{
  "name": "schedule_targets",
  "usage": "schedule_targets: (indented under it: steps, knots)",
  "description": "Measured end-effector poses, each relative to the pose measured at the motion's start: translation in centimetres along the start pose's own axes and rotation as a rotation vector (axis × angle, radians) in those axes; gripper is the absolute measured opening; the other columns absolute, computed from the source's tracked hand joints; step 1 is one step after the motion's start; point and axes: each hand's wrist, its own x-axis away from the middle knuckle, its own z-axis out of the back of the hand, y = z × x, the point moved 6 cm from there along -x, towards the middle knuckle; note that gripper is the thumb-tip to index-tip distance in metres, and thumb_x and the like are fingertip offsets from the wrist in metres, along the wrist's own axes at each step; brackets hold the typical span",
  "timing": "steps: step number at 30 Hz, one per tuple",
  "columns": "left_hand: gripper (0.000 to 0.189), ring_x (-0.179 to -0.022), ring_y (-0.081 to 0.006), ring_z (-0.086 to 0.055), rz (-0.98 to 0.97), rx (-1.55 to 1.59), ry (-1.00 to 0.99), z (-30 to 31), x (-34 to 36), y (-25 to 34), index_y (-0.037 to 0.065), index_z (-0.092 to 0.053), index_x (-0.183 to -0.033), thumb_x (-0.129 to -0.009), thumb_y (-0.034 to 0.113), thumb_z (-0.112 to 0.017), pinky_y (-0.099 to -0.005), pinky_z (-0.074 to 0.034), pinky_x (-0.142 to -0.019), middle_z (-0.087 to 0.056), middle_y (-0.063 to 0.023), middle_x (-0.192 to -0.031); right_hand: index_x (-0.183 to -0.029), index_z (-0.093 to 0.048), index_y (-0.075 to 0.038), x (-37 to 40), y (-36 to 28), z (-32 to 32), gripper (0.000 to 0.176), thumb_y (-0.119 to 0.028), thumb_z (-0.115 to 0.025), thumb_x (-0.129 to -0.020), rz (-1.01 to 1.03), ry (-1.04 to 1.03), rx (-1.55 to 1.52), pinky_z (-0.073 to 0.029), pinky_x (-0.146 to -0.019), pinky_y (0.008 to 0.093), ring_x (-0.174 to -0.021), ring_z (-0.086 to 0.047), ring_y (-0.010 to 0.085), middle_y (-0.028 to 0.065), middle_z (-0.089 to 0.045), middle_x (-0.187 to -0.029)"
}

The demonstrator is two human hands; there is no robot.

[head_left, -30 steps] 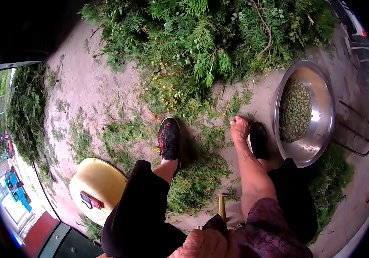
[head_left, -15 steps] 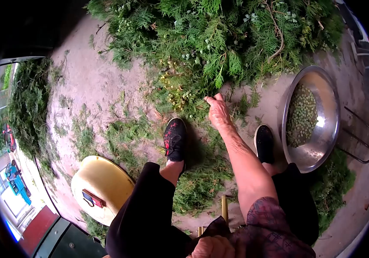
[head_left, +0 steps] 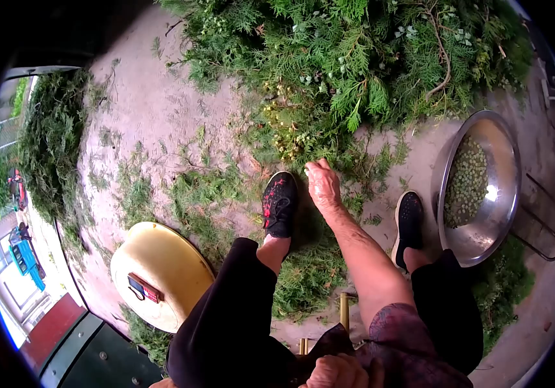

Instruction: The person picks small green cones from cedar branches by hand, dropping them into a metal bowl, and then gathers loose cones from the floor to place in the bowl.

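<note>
My right hand (head_left: pixel 323 185) reaches forward, thumb and fingers pinched together, just below a cluster of yellowish-green cones (head_left: pixel 284 132) on a conifer branch. Whatever may be in that pinch is too small to name. The large heap of green conifer branches (head_left: pixel 355 58) spreads beyond it, with pale bluish cones among the sprays. Low in the picture, my left hand (head_left: pixel 335 373) is curled closed by my lap; its fingertips are hidden. On the right, a shiny metal basin (head_left: pixel 507 213) holds many small green cones (head_left: pixel 466 184).
An upturned yellow basin (head_left: pixel 167 258) bears a red phone (head_left: pixel 147 288). My black shoes (head_left: pixel 280 205) rest among loose sprigs on the concrete floor (head_left: pixel 161 110). More branches (head_left: pixel 51 142) lie at left. A metal frame (head_left: pixel 552 249) stands by the metal basin.
My right hand has drawn back and slightly left from the heap's edge, still pinched. The view has shifted a little. My left hand stays low by my lap.
</note>
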Motion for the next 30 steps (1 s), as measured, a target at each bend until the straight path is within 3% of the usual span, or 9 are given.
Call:
schedule_targets:
  steps: [5, 9, 14, 18, 21, 22, 25, 29, 30]
  knots:
    - [0.041, -0.076, -0.03, -0.056, -0.014, -0.028, -0.003, 0.1, 0.1, -0.2, -0.007, -0.057, -0.1, -0.071, 0.02, -0.05, -0.0401, -0.042, -0.072, -0.058, -0.0196, -0.081, -0.082, -0.05, -0.005, -0.5, 0.9, -3.2, 0.012, 0.002, -0.053, -0.072, -0.136, -0.174, 0.142, -0.049, -0.064, 0.0411, -0.079, -0.057, 0.0356, 0.0152, -0.05, -0.092]
    - [0.041, -0.075, -0.0296, -0.056, -0.021, -0.045, 0.016, 0.3, 0.4, -0.4, -0.007, -0.057, -0.1, -0.07, 0.02, -0.049, -0.0391, -0.042, -0.07, -0.058, -0.0196, -0.08, -0.082, -0.053, -0.004, 0.9, 1.7, -1.9, 0.013, -0.004, -0.058, -0.071, -0.098, 0.054, 0.015, -0.047, -0.068, 0.043, -0.076, -0.056, 0.0354, 0.0167, -0.053, -0.088]
    - [0.042, -0.075, -0.0292, -0.056, -0.02, 0.003, 0.028, 0.6, 0.7, -0.6, -0.007, -0.058, -0.1, -0.07, 0.021, -0.049, -0.0387, -0.043, -0.07, -0.058, -0.0198, -0.08, -0.076, -0.056, -0.004, -0.3, 0.4, -2.1, 0.009, -0.001, -0.058, -0.068, -0.188, -0.029, -0.221, -0.046, -0.067, 0.0385, -0.076, -0.056, 0.0323, 0.0116, -0.058, -0.074]
    - [0.042, -0.075, -0.0296, -0.055, 0.006, 0.007, 0.029, 0.7, 0.6, -0.6, -0.007, -0.058, -0.099, -0.07, 0.021, -0.049, -0.0389, -0.043, -0.07, -0.057, -0.0199, -0.08, -0.104, -0.053, 0.002, -2.7, -2.8, -0.5, 0.035, 0.01, -0.043, -0.071, 0.145, 0.185, -0.002, -0.046, -0.074, 0.0398, -0.084, -0.056, 0.0377, 0.0199, -0.054, -0.106]
    - [0.041, -0.076, -0.0301, -0.055, 0.004, 0.004, 0.025, 0.8, 0.5, -0.6, -0.007, -0.057, -0.099, -0.07, 0.021, -0.049, -0.0394, -0.043, -0.07, -0.057, -0.0199, -0.081, -0.103, -0.054, 0.003, -1.1, -1.1, -1.7, 0.035, 0.01, -0.043, -0.071, -0.025, -0.298, 0.029, -0.046, -0.077, 0.038, -0.087, -0.056, 0.0374, 0.021, -0.053, -0.111]
    - [0.041, -0.076, -0.0302, -0.055, 0.001, 0.005, 0.024, 0.7, 0.5, -0.6, -0.007, -0.057, -0.099, -0.07, 0.021, -0.049, -0.0396, -0.043, -0.07, -0.057, -0.0199, -0.081, -0.1, -0.058, 0.002, -0.4, -0.9, -1.3, 0.031, 0.009, -0.045, -0.073, 0.099, -0.156, -0.029, -0.048, -0.076, 0.0353, -0.083, -0.058, 0.0345, 0.0203, -0.055, -0.109]
    - [0.041, -0.077, -0.0305, -0.055, -0.001, -0.003, 0.01, 0.6, 0.5, -0.5, -0.007, -0.057, -0.099, -0.07, 0.021, -0.049, -0.0403, -0.043, -0.07, -0.057, -0.02, -0.083, -0.095, -0.061, -0.001, 1.1, 1.0, 1.9, 0.022, 0.004, -0.05, -0.076, 0.066, 0.076, -0.181, -0.051, -0.067, 0.0315, -0.076, -0.061, 0.0266, 0.0161, -0.061, -0.098]
    - [0.04, -0.078, -0.0302, -0.055, -0.007, 0.022, -0.023, 0.3, 0.1, -0.3, -0.007, -0.056, -0.1, -0.071, 0.02, -0.049, -0.0399, -0.043, -0.07, -0.057, -0.0203, -0.084, -0.094, -0.062, -0.002, 0.2, 8.3, 5.6, 0.015, -0.009, -0.058, -0.081, -0.313, 0.434, -0.264, -0.048, -0.049, 0.0249, -0.058, -0.054, 0.0117, 0.0067, -0.061, -0.081]
    - [0.04, -0.078, -0.0302, -0.055, -0.009, 0.008, -0.037, 0.3, -0.1, -0.3, -0.007, -0.056, -0.1, -0.071, 0.02, -0.049, -0.0397, -0.043, -0.07, -0.057, -0.0204, -0.085, -0.084, -0.063, -0.001, -0.7, 9.0, 5.9, 0.011, -0.009, -0.06, -0.077, -0.411, 0.444, -0.357, -0.048, -0.067, 0.0316, -0.07, -0.061, 0.0245, 0.0132, -0.064, -0.078]
